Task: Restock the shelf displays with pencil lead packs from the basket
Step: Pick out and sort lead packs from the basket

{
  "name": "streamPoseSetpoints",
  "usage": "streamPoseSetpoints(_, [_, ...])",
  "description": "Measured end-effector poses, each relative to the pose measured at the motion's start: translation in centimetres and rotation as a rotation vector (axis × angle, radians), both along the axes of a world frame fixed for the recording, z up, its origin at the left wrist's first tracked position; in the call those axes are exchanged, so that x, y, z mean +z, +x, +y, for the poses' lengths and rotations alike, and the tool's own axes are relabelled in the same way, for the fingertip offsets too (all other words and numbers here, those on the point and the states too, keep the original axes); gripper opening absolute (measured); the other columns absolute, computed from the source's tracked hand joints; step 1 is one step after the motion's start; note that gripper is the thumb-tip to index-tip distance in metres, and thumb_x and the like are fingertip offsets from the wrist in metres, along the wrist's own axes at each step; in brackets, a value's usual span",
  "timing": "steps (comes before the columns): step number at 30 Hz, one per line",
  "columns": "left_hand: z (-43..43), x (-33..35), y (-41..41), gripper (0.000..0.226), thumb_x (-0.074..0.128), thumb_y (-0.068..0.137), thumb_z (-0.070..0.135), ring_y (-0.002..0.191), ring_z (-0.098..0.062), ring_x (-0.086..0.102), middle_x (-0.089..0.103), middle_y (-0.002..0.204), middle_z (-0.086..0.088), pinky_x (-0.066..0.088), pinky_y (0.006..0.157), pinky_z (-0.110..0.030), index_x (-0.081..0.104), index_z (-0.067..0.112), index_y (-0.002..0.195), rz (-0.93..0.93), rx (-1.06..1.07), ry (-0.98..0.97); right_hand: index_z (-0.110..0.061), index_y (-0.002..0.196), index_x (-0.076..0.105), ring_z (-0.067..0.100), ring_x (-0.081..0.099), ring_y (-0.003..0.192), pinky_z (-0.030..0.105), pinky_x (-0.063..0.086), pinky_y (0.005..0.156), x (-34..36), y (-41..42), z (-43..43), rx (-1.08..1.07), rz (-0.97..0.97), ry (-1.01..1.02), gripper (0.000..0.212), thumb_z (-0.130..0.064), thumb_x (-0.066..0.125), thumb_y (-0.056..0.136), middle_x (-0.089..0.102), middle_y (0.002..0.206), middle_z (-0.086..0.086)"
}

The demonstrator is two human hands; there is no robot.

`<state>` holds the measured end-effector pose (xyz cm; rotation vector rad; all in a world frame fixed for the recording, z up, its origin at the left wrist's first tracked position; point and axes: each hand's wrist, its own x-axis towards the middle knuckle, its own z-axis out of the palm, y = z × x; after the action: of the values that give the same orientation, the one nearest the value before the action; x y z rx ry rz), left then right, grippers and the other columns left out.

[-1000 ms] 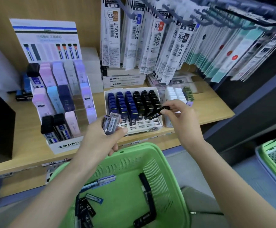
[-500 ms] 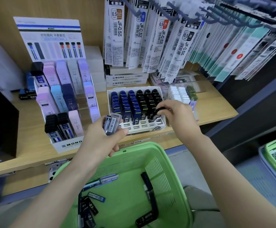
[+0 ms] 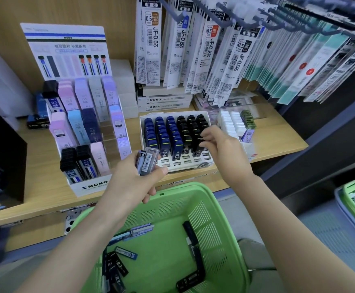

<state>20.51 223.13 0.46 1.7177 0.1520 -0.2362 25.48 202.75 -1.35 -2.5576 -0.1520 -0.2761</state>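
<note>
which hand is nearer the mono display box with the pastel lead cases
Left. The left hand, holding clear lead packs, is just off the MONO display box's front right corner; the right hand is farther right, pinching a black pack in the white tray.

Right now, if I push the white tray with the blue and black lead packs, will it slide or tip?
Probably slides rather than tips: the white tray sits low and wide on the wooden shelf. It looks thin and light, so it may skid easily. The lead packs stand upright in slots, so a sharp shove could lean them.
</note>
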Motion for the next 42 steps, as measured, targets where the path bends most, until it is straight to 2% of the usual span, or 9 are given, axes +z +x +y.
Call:
streamPoseSetpoints(4, [-0.1, 0.1, -0.1, 0.013, 0.065, 0.087, 0.018, 0.037, -0.003, 0.043, 0.054, 0.063, -0.004, 0.039, 0.040, -0.017, 0.057, 0.017, 0.096, 0.018, -0.015, -0.005, -0.004, 0.093, 0.059, 0.011, 0.051, 0.070, 0.028, 0.037, 0.058, -0.1, -0.1, 0.1, -0.019, -0.079, -0.091, 0.009, -0.012, 0.054, 0.095, 0.056, 0.084, -0.001])
streamPoseSetpoints(9, [-0.5, -0.2, -0.1, 0.013, 0.055, 0.093, 0.024, 0.045, -0.006, 0.052, 0.061, 0.075, -0.002, 0.045, 0.044, -0.019, 0.058, 0.015, 0.100, 0.081, -0.049, -0.046, -0.006, 0.103, 0.064, 0.019, 0.053, 0.088, 0.030, 0.044, 0.069, 0.2, -0.5, 1.2, -0.049, -0.162, -0.137, 0.014, -0.012, 0.060, 0.091, 0.053, 0.106, 0.005])
streamPoseSetpoints(14, [-0.6, -0.6, 0.1, 0.012, 0.053, 0.094, 0.017, 0.061, -0.010, 0.059, 0.066, 0.088, -0.002, 0.050, 0.050, -0.019, 0.057, 0.018, 0.106, 0.096, -0.101, -0.031, -0.017, 0.087, 0.065, -0.004, 0.049, 0.066, 0.009, 0.037, 0.063, 1.8, -2.5, 4.7, 0.067, 0.093, 0.310, 0.017, -0.027, 0.055, 0.094, 0.056, 0.074, -0.012])
streamPoseSetpoints(18, [-0.6, -0.8, -0.1, 0.016, 0.054, 0.094, 0.015, 0.063, -0.008, 0.061, 0.069, 0.086, 0.001, 0.050, 0.053, -0.020, 0.060, 0.020, 0.108, 0.089, -0.183, 0.005, -0.031, 0.079, 0.061, 0.001, 0.057, 0.060, 0.020, 0.050, 0.063, 1.9, -3.4, 5.6, 0.173, 0.386, 0.505, 0.014, -0.021, 0.066, 0.087, 0.063, 0.073, -0.007])
streamPoseSetpoints(25, [0.2, -0.6, 0.3, 0.013, 0.055, 0.093, 0.018, 0.040, -0.004, 0.045, 0.062, 0.061, 0.002, 0.036, 0.040, -0.015, 0.057, 0.008, 0.101, 0.053, -0.068, -0.028, -0.005, 0.093, 0.056, 0.012, 0.068, 0.069, 0.021, 0.057, 0.072, 3.2, -3.3, 4.3, 0.032, 0.541, 1.011, 0.007, -0.006, 0.061, 0.088, 0.064, 0.078, 0.006])
streamPoseSetpoints(28, [0.5, -0.6, 0.6, 0.012, 0.055, 0.093, 0.021, 0.037, -0.004, 0.033, 0.046, 0.042, 0.010, 0.029, 0.039, -0.015, 0.058, 0.010, 0.095, -0.028, 0.000, -0.012, -0.013, 0.090, 0.053, 0.014, 0.067, 0.070, 0.023, 0.056, 0.073, 3.3, -3.6, 4.2, 0.096, 0.552, 0.843, 0.014, -0.005, 0.064, 0.086, 0.063, 0.075, 0.001])
streamPoseSetpoints(32, [0.4, -0.2, 0.6, 0.005, 0.060, 0.089, 0.021, 0.049, 0.000, 0.047, 0.053, 0.050, 0.021, 0.033, 0.054, -0.023, 0.061, 0.025, 0.087, -0.164, -0.036, 0.091, -0.025, 0.089, 0.054, 0.012, 0.064, 0.077, 0.024, 0.051, 0.077, 2.9, -4.5, 4.9, 0.254, 0.490, 0.455, 0.021, -0.011, 0.069, 0.083, 0.067, 0.078, -0.004])
streamPoseSetpoints(36, [-0.4, 0.1, 0.5, 0.010, 0.063, 0.088, 0.022, 0.057, 0.007, 0.051, 0.060, 0.072, 0.015, 0.037, 0.056, -0.014, 0.059, 0.032, 0.090, -0.208, -0.095, 0.156, -0.021, 0.099, 0.060, 0.008, 0.059, 0.072, 0.023, 0.050, 0.069, 3.0, -5.1, 5.2, 0.244, 0.388, 0.449, 0.014, -0.018, 0.066, 0.086, 0.065, 0.084, -0.007])
streamPoseSetpoints(42, [-1.2, 0.0, 0.7, 0.016, 0.054, 0.093, 0.029, 0.051, -0.012, 0.039, 0.054, 0.079, -0.005, 0.031, 0.050, -0.028, 0.040, 0.022, 0.093, -0.043, -0.016, 0.041, -0.023, 0.097, 0.046, 0.009, 0.067, 0.083, 0.025, 0.056, 0.072, 4.8, -4.2, 1.8, -0.025, 0.113, 0.658, 0.025, -0.011, 0.065, 0.086, 0.066, 0.097, -0.001])
